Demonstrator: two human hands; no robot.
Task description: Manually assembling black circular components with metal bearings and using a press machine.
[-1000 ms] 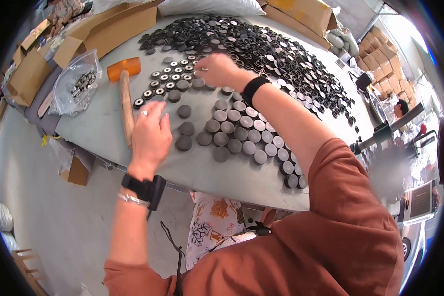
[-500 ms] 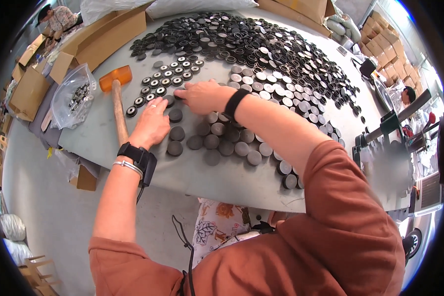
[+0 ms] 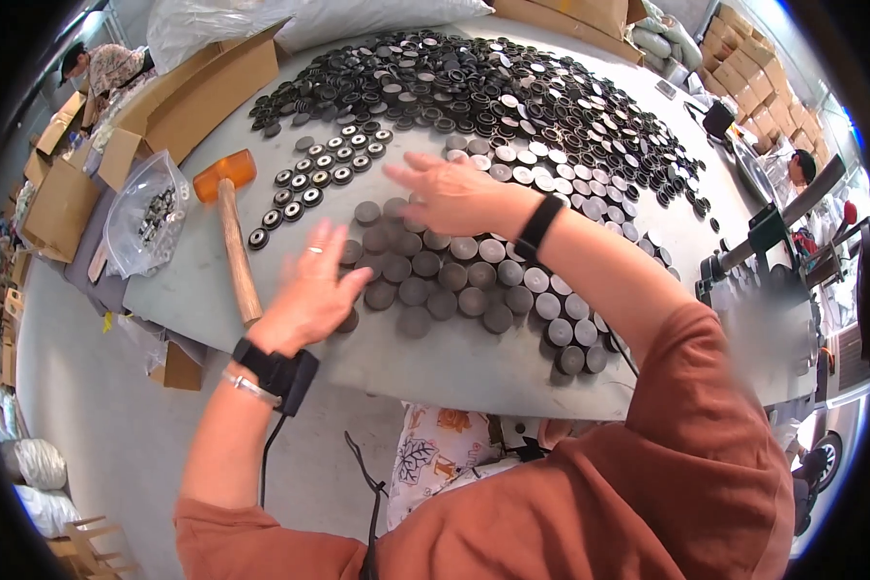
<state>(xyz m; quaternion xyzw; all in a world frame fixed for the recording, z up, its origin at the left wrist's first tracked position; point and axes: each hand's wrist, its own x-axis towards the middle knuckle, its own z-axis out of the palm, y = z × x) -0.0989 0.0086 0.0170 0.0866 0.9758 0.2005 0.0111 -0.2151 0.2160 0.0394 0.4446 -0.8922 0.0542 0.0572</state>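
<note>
My left hand (image 3: 311, 295) is over the near left of the grey table (image 3: 387, 372), its fingers spread and slightly blurred. It is beside the left edge of a group of plain black round caps (image 3: 452, 276) and holds nothing. Above the far side of that group hovers my right hand (image 3: 459, 196), fingers apart and nothing in them. Beyond my left hand, black caps with pale metal centres (image 3: 310, 197) lie in slanting rows. I cannot tell whether either hand touches the caps under it.
An orange-headed mallet (image 3: 227, 177) with a wooden handle lies left of the rows. Beside it sits a clear bag (image 3: 150, 217) of small metal parts. A large heap of black caps (image 3: 406, 82) covers the far table. A metal hand-press-like machine (image 3: 759, 246) stands right.
My left hand has drawn back nearer to me, and my right hand has moved right. Loose plain caps near my left hand now lie farther right, against the group.
</note>
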